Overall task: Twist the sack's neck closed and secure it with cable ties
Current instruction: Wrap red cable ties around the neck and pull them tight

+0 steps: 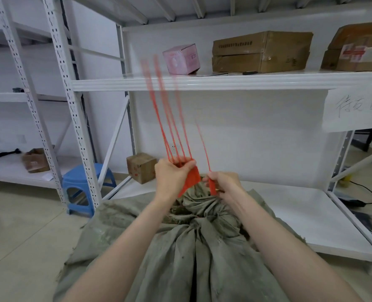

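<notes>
A grey-green cloth sack (193, 253) lies below me, its neck (197, 203) gathered into a twisted bunch. Just above the neck, my left hand (172, 176) grips a bundle of red cable ties (169, 118) by their flat heads; the long tails stick up and look blurred. My right hand (224, 182) pinches a single red cable tie (204, 147) near its head, a little apart from the bundle. Neither hand touches the sack's neck.
A white metal shelf rack (224, 81) stands right behind the sack, carrying a pink box (181, 58) and brown cartons (261, 52). A small carton (141, 167) sits on its lower shelf (289, 210). A blue plastic stool (82, 184) stands at the left on the tiled floor.
</notes>
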